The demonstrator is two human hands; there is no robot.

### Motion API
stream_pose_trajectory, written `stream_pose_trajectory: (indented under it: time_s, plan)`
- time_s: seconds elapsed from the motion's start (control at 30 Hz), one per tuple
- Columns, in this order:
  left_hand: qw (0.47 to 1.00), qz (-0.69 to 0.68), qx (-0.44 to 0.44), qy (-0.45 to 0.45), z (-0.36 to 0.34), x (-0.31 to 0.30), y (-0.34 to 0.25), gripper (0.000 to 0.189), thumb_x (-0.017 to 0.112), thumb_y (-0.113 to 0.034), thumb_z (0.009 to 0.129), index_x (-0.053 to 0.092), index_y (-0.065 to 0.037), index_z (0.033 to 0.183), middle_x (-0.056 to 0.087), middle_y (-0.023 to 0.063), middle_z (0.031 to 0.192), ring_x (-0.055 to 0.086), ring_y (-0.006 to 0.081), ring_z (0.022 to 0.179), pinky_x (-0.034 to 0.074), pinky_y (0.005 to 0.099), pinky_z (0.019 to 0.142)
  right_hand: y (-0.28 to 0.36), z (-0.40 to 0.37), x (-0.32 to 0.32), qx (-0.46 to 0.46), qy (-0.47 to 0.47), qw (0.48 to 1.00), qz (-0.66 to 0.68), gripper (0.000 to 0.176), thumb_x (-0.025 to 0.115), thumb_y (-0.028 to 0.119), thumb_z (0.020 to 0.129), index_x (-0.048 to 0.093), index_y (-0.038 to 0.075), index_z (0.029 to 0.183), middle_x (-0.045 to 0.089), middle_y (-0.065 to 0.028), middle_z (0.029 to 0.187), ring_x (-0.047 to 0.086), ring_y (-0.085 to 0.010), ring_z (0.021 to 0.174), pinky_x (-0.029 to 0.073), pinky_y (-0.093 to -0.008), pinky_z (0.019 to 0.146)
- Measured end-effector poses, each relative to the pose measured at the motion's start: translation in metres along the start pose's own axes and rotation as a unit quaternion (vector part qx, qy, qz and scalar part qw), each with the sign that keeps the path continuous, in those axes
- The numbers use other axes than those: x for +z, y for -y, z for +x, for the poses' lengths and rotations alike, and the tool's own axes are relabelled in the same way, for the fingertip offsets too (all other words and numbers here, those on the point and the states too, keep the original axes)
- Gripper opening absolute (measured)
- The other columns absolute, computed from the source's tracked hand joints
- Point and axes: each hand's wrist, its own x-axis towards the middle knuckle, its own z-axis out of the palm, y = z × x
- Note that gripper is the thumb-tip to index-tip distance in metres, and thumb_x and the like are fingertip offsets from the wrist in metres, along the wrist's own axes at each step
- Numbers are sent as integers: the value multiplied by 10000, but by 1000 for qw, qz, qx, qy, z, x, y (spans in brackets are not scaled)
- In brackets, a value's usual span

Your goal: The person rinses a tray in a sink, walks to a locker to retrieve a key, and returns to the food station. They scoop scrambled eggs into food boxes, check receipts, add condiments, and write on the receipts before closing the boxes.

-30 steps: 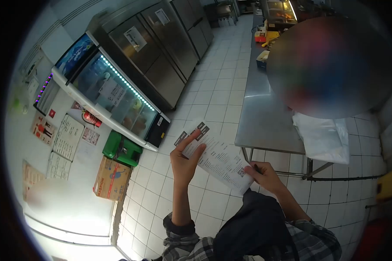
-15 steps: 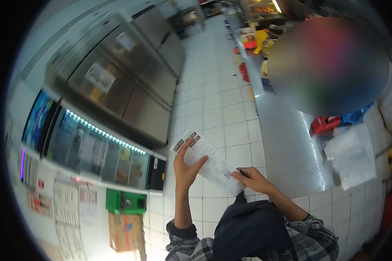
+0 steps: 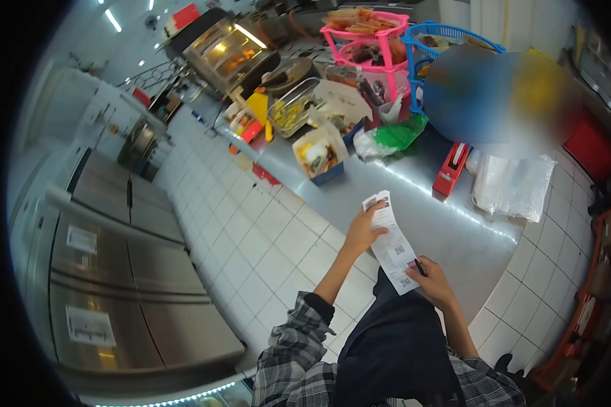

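Note:
A long white printed receipt [image 3: 395,249] with QR codes is held up in front of my body, over the edge of the steel counter. My left hand [image 3: 364,232] grips its upper left side, fingers bent around the edge. At the lower right end, my right hand [image 3: 434,279] pinches the paper. A short black pen-like object [image 3: 420,268] also sticks out between my right thumb and fingers. Whether the receipt is one slip or several overlapping ones is hard to tell.
The steel counter [image 3: 448,234] carries an open food box [image 3: 318,154], a glass tray [image 3: 295,108], a green-and-white bag [image 3: 394,137], a red box-shaped tool [image 3: 451,169], clear plastic bags [image 3: 512,184] and a pink basket rack [image 3: 366,54]. Steel fridges [image 3: 108,285] stand left.
My view has turned right, from the fridges and aisle towards the counter. Both hands and the receipt have come over to the counter's edge. My left fingers, spread before, now curl more around the paper.

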Motion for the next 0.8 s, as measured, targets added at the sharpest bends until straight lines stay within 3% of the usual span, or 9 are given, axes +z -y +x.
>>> stream_pose_trajectory:
  time_s: [0.13,0.27,0.37,0.43,0.47,0.6,0.67,0.77,0.8]
  plan:
    - [997,-3,56,53,68,11,41,703,754,-115,662,461,-182,1298,519,156,1249,544,358,1068,456,394,890,22,48,10,60,-13,990,125,221,646,174,845,550,-1,938,617,-47,752,589,-99,722,449,-244,653]
    - [988,57,77,118,104,-1,78,637,760,-191,649,524,-207,1240,538,93,1220,553,306,1062,482,388,830,62,78,11,75,110,988,-76,244,627,225,851,517,37,961,650,-107,699,621,-175,638,440,-290,625]
    - [980,57,116,154,124,-12,87,582,770,-241,626,589,-231,1180,567,60,1175,576,273,1021,492,375,805,69,88,8,118,11,972,-202,236,603,130,841,497,46,1035,654,-149,793,627,-219,681,444,-337,626]
    - [972,53,122,193,137,-13,90,548,791,-281,571,649,-268,1101,560,35,1184,558,236,1043,486,365,818,39,98,7,-99,-182,946,-248,317,554,11,825,464,48,1126,639,-160,975,576,-191,599,429,-311,519]
    - [969,44,128,207,143,-12,92,548,791,-281,571,649,-268,1101,560,35,1184,558,236,1043,486,365,818,36,96,8,-87,-195,944,-250,317,554,11,825,464,48,1126,639,-160,975,576,-191,599,429,-311,519]
    - [949,51,197,240,159,-18,73,518,789,-279,543,676,-300,1048,439,15,1348,414,279,1181,423,411,916,89,104,31,-14,-345,926,-151,430,427,-119,800,411,35,1202,529,-195,1206,602,-290,817,528,-334,549]
    - [953,71,275,103,156,-19,72,488,779,-329,557,686,-316,1035,383,11,1405,366,323,1199,346,458,970,90,110,35,-6,-371,925,-87,450,397,-143,800,396,33,1215,487,-201,1252,603,-346,962,569,-359,598]
    - [946,92,302,74,144,-8,93,454,746,-359,589,670,-333,1035,445,-28,1338,363,323,1195,304,503,978,69,123,42,-16,-396,917,44,454,411,-139,816,391,28,1238,433,-210,1307,567,-331,1075,568,-380,716]
    - [940,114,317,63,140,-3,104,463,739,-360,613,654,-331,1067,457,-42,1321,366,295,1207,297,493,988,66,127,45,-46,-366,898,239,399,432,-94,844,401,21,1225,449,-212,1291,554,-319,1104,551,-390,772]
